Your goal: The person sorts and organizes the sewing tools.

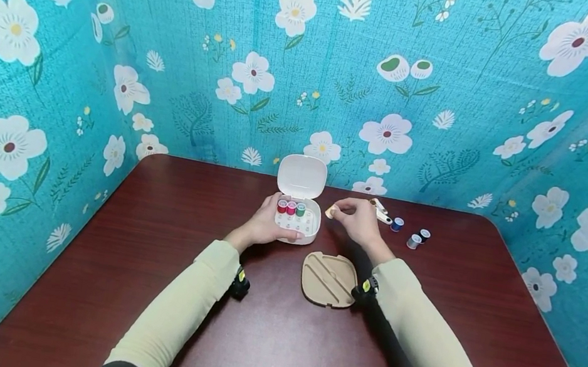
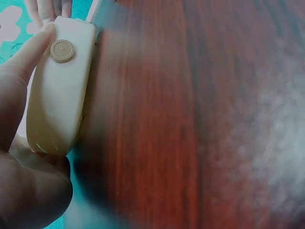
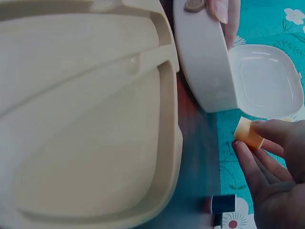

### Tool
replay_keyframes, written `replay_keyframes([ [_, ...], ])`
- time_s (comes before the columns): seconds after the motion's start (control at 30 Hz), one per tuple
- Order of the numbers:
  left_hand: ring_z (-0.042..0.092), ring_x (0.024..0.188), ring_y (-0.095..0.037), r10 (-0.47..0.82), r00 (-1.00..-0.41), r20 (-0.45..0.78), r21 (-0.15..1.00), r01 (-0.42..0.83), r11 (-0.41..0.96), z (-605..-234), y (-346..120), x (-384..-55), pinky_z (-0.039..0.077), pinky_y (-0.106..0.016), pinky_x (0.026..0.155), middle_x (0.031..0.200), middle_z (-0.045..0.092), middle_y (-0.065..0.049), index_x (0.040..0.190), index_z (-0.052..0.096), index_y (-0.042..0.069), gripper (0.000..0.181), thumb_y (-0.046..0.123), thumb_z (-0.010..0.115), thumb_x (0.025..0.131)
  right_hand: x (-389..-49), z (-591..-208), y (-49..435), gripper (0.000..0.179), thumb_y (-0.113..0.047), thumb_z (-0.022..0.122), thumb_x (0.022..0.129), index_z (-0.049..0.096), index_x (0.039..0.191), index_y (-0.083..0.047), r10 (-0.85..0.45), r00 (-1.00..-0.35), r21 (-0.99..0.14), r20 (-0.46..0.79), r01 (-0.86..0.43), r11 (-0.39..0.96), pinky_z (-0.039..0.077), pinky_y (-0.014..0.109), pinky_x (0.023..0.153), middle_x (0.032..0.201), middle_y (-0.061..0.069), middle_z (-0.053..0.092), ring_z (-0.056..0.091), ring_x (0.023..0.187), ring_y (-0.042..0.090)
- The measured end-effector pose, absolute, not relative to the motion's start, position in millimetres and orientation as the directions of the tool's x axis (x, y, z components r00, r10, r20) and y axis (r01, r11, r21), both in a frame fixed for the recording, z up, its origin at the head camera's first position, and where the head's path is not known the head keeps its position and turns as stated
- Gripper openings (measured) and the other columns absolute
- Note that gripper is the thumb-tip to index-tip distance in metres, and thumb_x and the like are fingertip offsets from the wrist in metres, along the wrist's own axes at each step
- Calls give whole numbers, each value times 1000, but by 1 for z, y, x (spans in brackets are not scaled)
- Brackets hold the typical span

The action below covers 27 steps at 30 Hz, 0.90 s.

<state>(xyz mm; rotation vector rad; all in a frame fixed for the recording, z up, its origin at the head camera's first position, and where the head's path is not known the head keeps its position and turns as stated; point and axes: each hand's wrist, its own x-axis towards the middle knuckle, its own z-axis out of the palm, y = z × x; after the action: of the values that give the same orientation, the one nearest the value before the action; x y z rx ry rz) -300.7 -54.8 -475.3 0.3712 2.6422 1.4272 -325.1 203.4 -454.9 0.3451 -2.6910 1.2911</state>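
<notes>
A white sewing box (image 1: pixel 311 237) stands with its lid (image 1: pixel 302 176) raised at the back. Red (image 1: pixel 281 206), pink (image 1: pixel 291 208) and green (image 1: pixel 300 209) thread spools sit in a row inside, beside several bare pegs. My left hand (image 1: pixel 267 221) holds the box from its left side, thumb along the front wall near a round tan button (image 2: pixel 62 50). Just right of the box, my right hand (image 1: pixel 361 220) pinches a yellow-orange thread spool (image 3: pixel 249 133) between thumb and fingers. That spool is tilted and apart from the box.
In front of the box lies a beige divided tray (image 1: pixel 330 279). Blue (image 1: pixel 397 224), black (image 1: pixel 424 235) and grey (image 1: pixel 414 241) spools stand on the right of the dark table (image 1: pixel 182 205). A small white tool (image 1: pixel 381 213) lies behind the right hand. Flowered cloth (image 1: pixel 246 119) surrounds the table.
</notes>
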Motion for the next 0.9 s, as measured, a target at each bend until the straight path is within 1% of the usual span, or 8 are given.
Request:
replay_keyframes([
  [0.13, 42, 134, -35, 270, -963, 13, 836, 158, 526, -476, -54, -301, 36, -46, 114, 151, 33, -20, 159, 21, 6, 120, 37, 95, 70, -325, -455, 200, 16, -9, 75, 93, 77, 106, 0, -152, -967, -761, 206, -255, 597, 58, 43, 80, 100, 14, 76, 73, 94, 28],
  [0.4, 42, 133, -34, 262, -965, 10, 845, 148, 514, -476, -53, -300, 35, -47, 114, 152, 32, -19, 158, 22, 7, 118, 38, 95, 70, -326, -454, 192, 15, -13, 76, 93, 77, 105, -4, -144, -970, -766, 195, -242, 595, 58, 40, 78, 99, 10, 77, 72, 94, 25],
  [0.7, 42, 132, -33, 258, -966, 12, 841, 149, 519, -474, -54, -300, 36, -47, 113, 152, 32, -20, 158, 22, 7, 117, 38, 95, 71, -330, -449, 183, 14, -13, 76, 93, 78, 105, -6, -155, -968, -773, 196, -250, 583, 57, 37, 73, 99, 9, 77, 72, 90, 24],
  [0.9, 43, 132, -32, 262, -965, 6, 843, 145, 518, -477, -54, -301, 36, -46, 113, 151, 32, -18, 158, 21, 8, 117, 37, 95, 71, -329, -447, 177, 16, -12, 74, 94, 77, 109, -5, -156, -970, -767, 185, -241, 594, 58, 38, 77, 104, 10, 76, 71, 94, 24],
])
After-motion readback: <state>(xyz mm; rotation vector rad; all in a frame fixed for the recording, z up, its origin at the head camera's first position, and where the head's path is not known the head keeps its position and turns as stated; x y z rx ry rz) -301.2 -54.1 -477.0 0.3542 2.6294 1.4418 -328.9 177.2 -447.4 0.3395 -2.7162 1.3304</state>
